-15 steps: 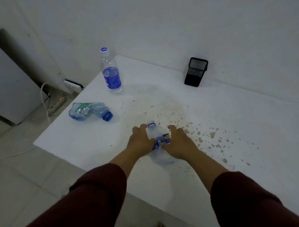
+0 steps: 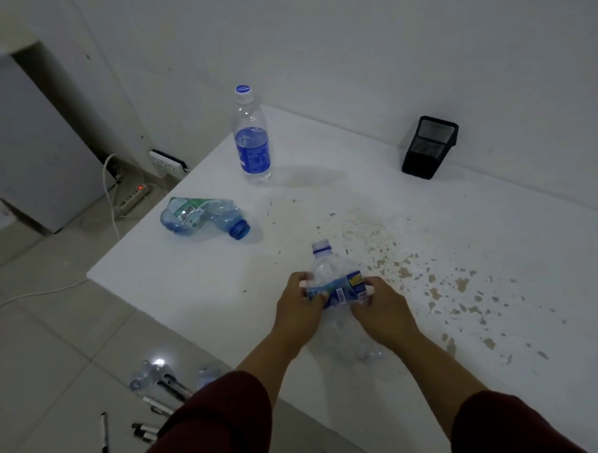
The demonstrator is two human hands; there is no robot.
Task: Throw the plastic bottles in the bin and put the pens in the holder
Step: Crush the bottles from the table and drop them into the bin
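A crushed clear bottle [image 2: 336, 279] with a blue label lies on the white table [image 2: 461, 233], uncapped neck pointing away. My left hand [image 2: 299, 306] and my right hand [image 2: 384, 309] both grip it at the label from either side. A crumpled green-labelled bottle [image 2: 202, 217] lies near the table's left edge. An upright blue-labelled bottle [image 2: 251, 138] stands at the far left. The black mesh pen holder [image 2: 427, 148] stands by the back wall. Several pens [image 2: 145, 428] lie on the floor below the table, beside another bottle [image 2: 147, 373].
Brown stains speckle the table to the right of my hands. A power strip [image 2: 134, 198] and cables lie on the tiled floor at left, next to a white cabinet [image 2: 30, 146]. No bin is in view.
The view has dipped, so the pens and a bottle on the floor now show. Both hands have shifted their fingers on the crushed bottle, which shows more of its neck.
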